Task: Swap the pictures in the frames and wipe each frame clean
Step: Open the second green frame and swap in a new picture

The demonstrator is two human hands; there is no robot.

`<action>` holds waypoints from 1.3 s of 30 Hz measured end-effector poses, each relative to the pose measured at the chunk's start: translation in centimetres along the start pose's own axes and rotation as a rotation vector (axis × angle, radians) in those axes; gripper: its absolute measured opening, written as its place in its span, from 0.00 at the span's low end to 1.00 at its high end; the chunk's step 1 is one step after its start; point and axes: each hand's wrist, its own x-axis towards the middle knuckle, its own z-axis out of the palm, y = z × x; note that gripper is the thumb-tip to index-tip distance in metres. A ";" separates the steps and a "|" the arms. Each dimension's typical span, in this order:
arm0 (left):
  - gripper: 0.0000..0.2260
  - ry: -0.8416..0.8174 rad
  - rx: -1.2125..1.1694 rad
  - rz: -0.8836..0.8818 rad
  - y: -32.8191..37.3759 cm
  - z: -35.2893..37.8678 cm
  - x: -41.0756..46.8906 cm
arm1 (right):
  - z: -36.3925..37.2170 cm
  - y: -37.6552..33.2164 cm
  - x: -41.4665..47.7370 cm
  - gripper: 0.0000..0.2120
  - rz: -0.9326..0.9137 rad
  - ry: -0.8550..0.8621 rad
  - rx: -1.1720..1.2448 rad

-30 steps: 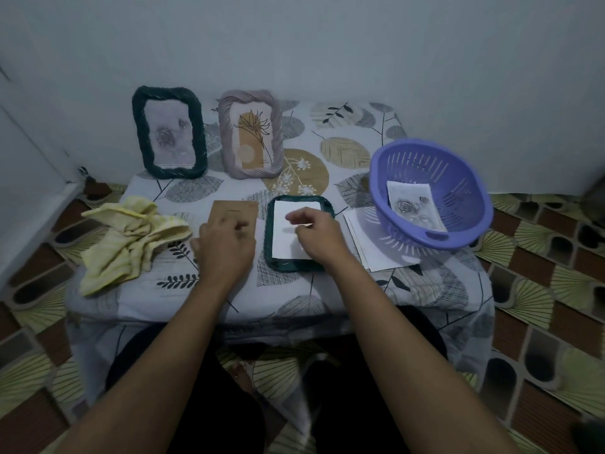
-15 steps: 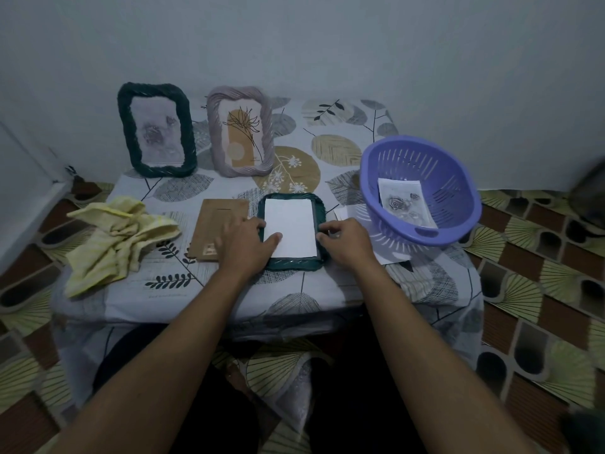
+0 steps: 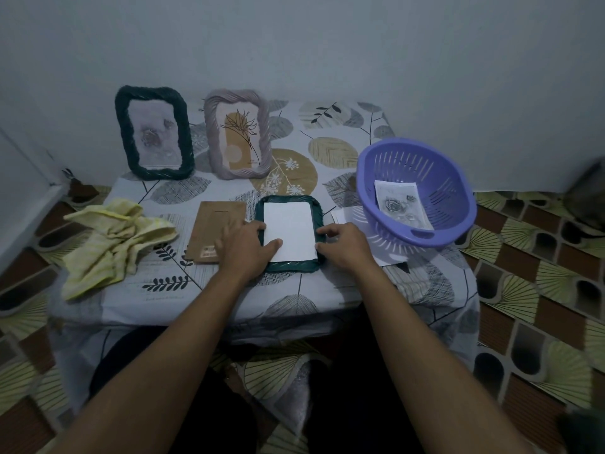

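From where I stand, the dark green, rope-rimmed picture frame (image 3: 291,268) lies face down near the front edge of the leaf-printed, cloth-covered table (image 3: 294,296). A plain white sheet of paper (image 3: 289,232) is set into its back. The left hand (image 3: 244,247) lies flat over the frame's left rim, its grip released, with the thumb pressing the sheet's near-left corner. The right hand (image 3: 343,245) sits at the right rim, bent fingers touching it. Whether that grip nips the rim or only presses, I cannot tell.

The next move hangs, I'd judge, on the brown cardboard backing board (image 3: 212,227). It lies flat just to the left of the frame, its near-right corner hidden beneath the left hand. Its long axis runs away from the person, parallel to the frame's, so no turning looks needed. A sideways slide to the right would bring it over the sheet. The left hand is plainly the nearer one. The right is across the frame from the board and better placed to hold the sheet down. The crumpled yellow cloth (image 3: 111,240) waits farther left.
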 end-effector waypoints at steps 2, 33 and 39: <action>0.23 -0.005 -0.006 0.010 -0.1 -0.1 -0.1 | 0.0 0.0 0.0 0.18 0.000 -0.012 0.008; 0.28 -0.029 -0.078 0.019 -0.4 -0.9 0.1 | 0.4 -0.9 0.0 0.17 0.020 0.018 -0.037; 0.22 0.084 -0.093 -0.060 -2.2 -4.1 -0.3 | 1.7 -5.4 -1.3 0.12 -0.164 0.039 0.120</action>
